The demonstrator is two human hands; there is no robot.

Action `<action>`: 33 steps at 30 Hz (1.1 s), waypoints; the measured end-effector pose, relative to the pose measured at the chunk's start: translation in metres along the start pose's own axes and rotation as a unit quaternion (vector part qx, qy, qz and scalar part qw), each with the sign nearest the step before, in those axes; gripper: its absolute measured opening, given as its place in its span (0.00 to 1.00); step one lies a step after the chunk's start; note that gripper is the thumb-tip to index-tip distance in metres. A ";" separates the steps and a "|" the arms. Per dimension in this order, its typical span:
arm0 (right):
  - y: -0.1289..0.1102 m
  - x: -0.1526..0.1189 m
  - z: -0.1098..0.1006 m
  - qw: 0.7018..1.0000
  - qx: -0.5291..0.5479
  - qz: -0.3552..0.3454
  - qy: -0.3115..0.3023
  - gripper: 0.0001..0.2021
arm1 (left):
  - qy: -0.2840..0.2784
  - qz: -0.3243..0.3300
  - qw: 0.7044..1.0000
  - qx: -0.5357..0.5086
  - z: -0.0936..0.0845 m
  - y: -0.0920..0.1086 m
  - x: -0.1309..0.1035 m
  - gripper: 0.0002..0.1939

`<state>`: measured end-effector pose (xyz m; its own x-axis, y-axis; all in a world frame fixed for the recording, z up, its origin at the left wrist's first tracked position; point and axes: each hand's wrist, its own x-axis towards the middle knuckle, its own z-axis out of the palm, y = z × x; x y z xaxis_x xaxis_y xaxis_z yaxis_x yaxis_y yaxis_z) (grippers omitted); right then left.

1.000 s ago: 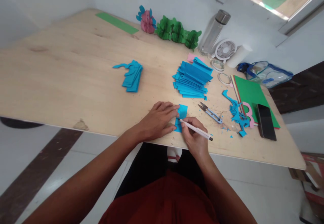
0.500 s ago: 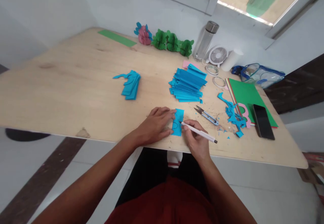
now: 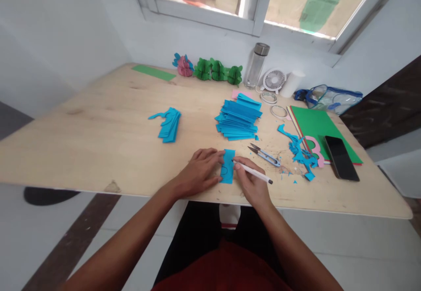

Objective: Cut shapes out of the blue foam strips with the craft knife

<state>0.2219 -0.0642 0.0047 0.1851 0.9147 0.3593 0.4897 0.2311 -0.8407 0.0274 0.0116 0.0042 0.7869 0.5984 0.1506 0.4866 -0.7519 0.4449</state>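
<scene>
A small blue paper strip (image 3: 229, 172) lies near the table's front edge, with a curved dark line drawn on it. My left hand (image 3: 198, 172) rests flat at its left side, fingers apart, fingertips touching the paper's edge. In my right hand (image 3: 252, 186) is a white pen (image 3: 254, 172), pinched between thumb and fingers, its tip at the strip's right edge. Thread snips (image 3: 264, 154) with a light-blue handle lie just beyond that hand. Farther back is a pile of blue paper strips (image 3: 239, 118), and a smaller stack of cut blue pieces (image 3: 170, 125) sits to the left.
Blue scraps (image 3: 300, 150) and a pink cutout (image 3: 314, 150) lie right, beside a black phone (image 3: 342, 157) on green paper sheets (image 3: 312, 122). Along the wall stand green paper ornaments (image 3: 217, 70), a pink one (image 3: 184, 66), a bottle (image 3: 256, 65), a fan (image 3: 274, 80) and tape rolls (image 3: 278, 111).
The camera view has tilted up, showing more of the window. My right hand has shifted the pen tip slightly at the strip's right edge; my left hand stays on the paper.
</scene>
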 end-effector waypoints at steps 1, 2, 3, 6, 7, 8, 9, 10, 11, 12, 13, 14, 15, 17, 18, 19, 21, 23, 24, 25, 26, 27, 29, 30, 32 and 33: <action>0.001 0.003 0.001 1.000 0.000 -0.001 -0.007 0.11 | -0.001 -0.002 1.000 0.002 0.000 0.000 0.000 0.25; 0.003 0.006 0.002 1.000 -0.009 -0.010 -0.016 0.11 | -0.003 -0.004 1.000 0.004 0.000 0.000 0.000 0.25; 0.005 0.009 0.003 0.999 -0.024 -0.023 -0.026 0.12 | -0.004 -0.005 1.000 0.006 0.000 0.000 0.000 0.25; 0.010 0.011 0.005 0.992 -0.085 -0.072 -0.051 0.13 | -0.006 -0.004 1.000 0.005 0.000 0.000 0.001 0.25; 0.011 0.011 0.005 0.989 -0.106 -0.086 -0.059 0.13 | -0.007 -0.003 1.000 0.004 0.000 0.001 0.001 0.25; 0.011 0.010 0.005 0.985 -0.126 -0.098 -0.065 0.14 | -0.008 -0.001 1.000 0.004 0.000 0.001 0.001 0.25; 0.011 0.009 0.005 0.981 -0.144 -0.106 -0.071 0.14 | -0.009 0.000 1.000 0.005 0.000 0.001 0.001 0.25; 0.011 0.007 0.005 0.978 -0.160 -0.113 -0.073 0.14 | -0.009 0.002 1.000 0.008 0.000 0.001 0.001 0.24; 0.011 0.006 0.005 0.975 -0.173 -0.118 -0.075 0.14 | -0.010 0.004 1.000 0.012 -0.001 0.001 0.001 0.24; 0.010 0.005 0.005 0.972 -0.184 -0.121 -0.078 0.14 | -0.011 0.007 1.000 0.016 -0.002 0.002 0.001 0.24; 0.010 0.005 0.005 0.970 -0.194 -0.125 -0.081 0.15 | -0.014 0.010 1.000 0.021 -0.003 0.002 0.001 0.25; 0.010 0.004 0.006 0.967 -0.202 -0.128 -0.083 0.15 | -0.019 0.014 0.999 0.025 -0.004 0.001 0.001 0.25; 0.010 0.004 0.006 0.965 -0.209 -0.131 -0.084 0.15 | -0.024 0.018 0.999 0.028 -0.005 0.001 0.001 0.25; 0.010 0.004 0.006 0.963 -0.217 -0.136 -0.083 0.15 | -0.029 0.029 0.999 0.032 -0.008 -0.001 0.001 0.25; 0.011 0.004 0.006 0.963 -0.219 -0.137 -0.081 0.15 | -0.030 0.035 0.998 0.032 -0.009 -0.002 0.000 0.25; 0.011 0.005 0.007 0.962 -0.220 -0.138 -0.081 0.15 | -0.030 0.040 0.998 0.032 -0.010 -0.004 0.000 0.25; 0.011 0.005 0.007 0.961 -0.223 -0.140 -0.081 0.15 | -0.031 0.049 0.998 0.033 -0.012 -0.009 -0.001 0.24; 0.010 0.005 0.007 0.960 -0.227 -0.143 -0.081 0.15 | -0.035 0.062 0.997 0.035 -0.014 -0.014 -0.002 0.23; 0.009 0.005 0.007 0.960 -0.228 -0.144 -0.081 0.15 | -0.038 0.070 0.996 0.036 -0.015 -0.017 -0.002 0.23; 0.008 0.005 0.007 0.960 -0.228 -0.144 -0.081 0.15 | -0.041 0.079 0.995 0.035 -0.017 -0.020 -0.001 0.23; 0.008 0.005 0.007 0.960 -0.226 -0.144 -0.081 0.14 | -0.045 0.089 0.994 0.032 -0.018 -0.022 -0.001 0.23; 0.008 0.005 0.007 0.961 -0.225 -0.142 -0.081 0.14 | -0.050 0.100 0.993 0.027 -0.019 -0.024 0.000 0.24; 0.007 0.006 0.007 0.961 -0.224 -0.138 -0.080 0.14 | -0.055 0.117 0.992 0.015 -0.021 -0.027 0.002 0.25; 0.007 0.006 0.007 0.961 -0.225 -0.137 -0.080 0.14 | -0.056 0.122 0.991 0.009 -0.022 -0.028 0.003 0.26; 0.005 0.006 0.007 0.961 -0.228 -0.135 -0.081 0.14 | -0.057 0.128 0.990 -0.001 -0.023 -0.030 0.005 0.27; 0.004 0.006 0.007 0.961 -0.228 -0.134 -0.082 0.15 | -0.058 0.130 0.990 -0.005 -0.023 -0.032 0.006 0.28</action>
<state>0.2189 -0.0552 0.0002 -0.1181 0.8911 0.4383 0.8308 0.3304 -0.4478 0.0075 0.0452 0.0113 0.9235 0.3490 0.1592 0.2588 -0.8732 0.4129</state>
